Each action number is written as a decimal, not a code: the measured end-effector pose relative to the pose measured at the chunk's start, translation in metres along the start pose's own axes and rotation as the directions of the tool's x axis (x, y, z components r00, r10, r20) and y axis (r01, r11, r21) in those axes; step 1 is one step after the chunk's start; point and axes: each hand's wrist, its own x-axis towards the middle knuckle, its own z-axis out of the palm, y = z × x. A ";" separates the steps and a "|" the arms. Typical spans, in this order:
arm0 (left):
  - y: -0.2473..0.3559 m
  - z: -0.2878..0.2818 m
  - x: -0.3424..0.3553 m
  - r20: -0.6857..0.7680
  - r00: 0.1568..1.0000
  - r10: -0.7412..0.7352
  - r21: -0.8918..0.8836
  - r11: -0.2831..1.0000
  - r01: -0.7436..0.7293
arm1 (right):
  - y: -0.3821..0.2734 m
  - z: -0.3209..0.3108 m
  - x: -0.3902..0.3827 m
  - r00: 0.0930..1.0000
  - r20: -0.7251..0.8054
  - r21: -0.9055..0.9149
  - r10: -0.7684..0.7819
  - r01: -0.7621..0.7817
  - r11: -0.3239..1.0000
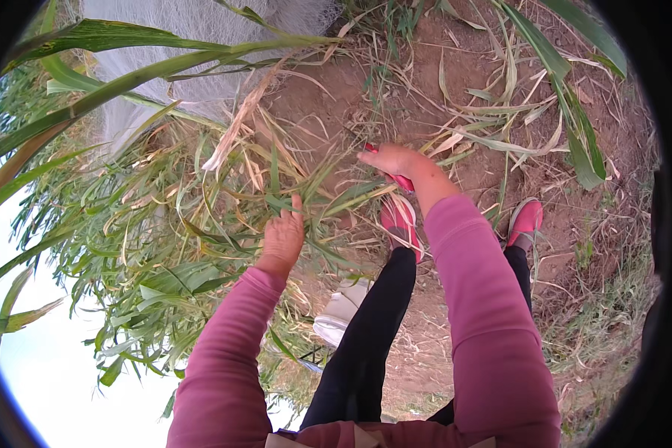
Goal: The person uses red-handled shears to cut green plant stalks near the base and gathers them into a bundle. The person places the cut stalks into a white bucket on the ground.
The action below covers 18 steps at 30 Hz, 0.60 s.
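My left hand [282, 237] is among long green leaf blades [322, 179] by the stalk heap, its index finger stretched out and the other fingers curled round some leaves. How many leaves it grips is hidden. To its right, my right hand [397, 158] is closed on a red-handled tool [403, 182]. Red shows at both sides of that hand, and a thin dark tip points away toward the upper left; the tool's exact kind cannot be made out. Dry and green leaves lie just under both hands.
A large heap of cut green stalks [157, 246] spreads at left. White netting [224, 37] covers something at the upper left. Tall stalks [112, 86] cross the left side. Leaves litter the brown soil [448, 56] near my red shoes [400, 220]. A pale container-like object [340, 312] stands beside my leg.
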 end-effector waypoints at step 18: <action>0.059 0.028 -0.043 0.127 0.987 0.098 -0.116 0.990 -0.083 | 0.060 0.004 -0.037 0.971 0.186 -0.247 0.151 -0.103 0.964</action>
